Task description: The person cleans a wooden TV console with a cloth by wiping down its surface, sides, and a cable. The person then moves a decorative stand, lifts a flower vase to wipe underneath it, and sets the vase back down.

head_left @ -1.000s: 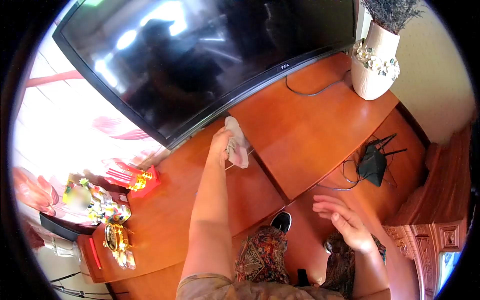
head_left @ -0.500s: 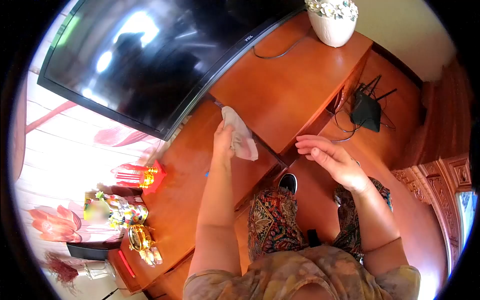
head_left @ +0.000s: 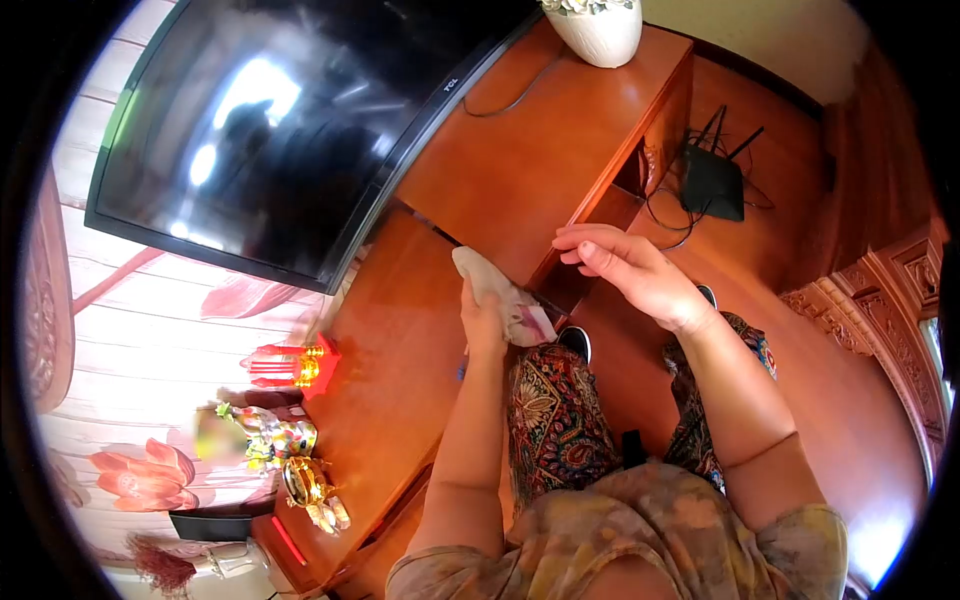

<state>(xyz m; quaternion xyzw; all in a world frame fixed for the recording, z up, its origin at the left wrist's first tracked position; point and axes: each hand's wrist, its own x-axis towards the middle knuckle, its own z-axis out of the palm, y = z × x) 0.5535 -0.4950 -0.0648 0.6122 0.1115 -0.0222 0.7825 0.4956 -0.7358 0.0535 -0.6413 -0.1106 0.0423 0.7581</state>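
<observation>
My left hand point(head_left: 483, 320) grips a whitish cloth point(head_left: 490, 282) with a pinkish-purple patch at its loose end. The cloth lies at the front part of the lower wooden cabinet top point(head_left: 385, 350), alongside the step up to the higher cabinet section point(head_left: 530, 160). Part of the cloth is hidden behind my fingers. In the air near the front corner of the higher section is my right hand point(head_left: 645, 280), its fingers stretched out and holding nothing.
A large black TV point(head_left: 290, 120) stands at the back. On the higher section are a white flower pot point(head_left: 600, 35) and a cable. A black router point(head_left: 712, 183) with wires sits right. Red-and-gold ornaments point(head_left: 310, 368) and a figurine point(head_left: 285, 435) stand left.
My left hand has drawn the cloth toward me along the step, away from the TV. My right hand stays raised and open. The head view has turned slightly.
</observation>
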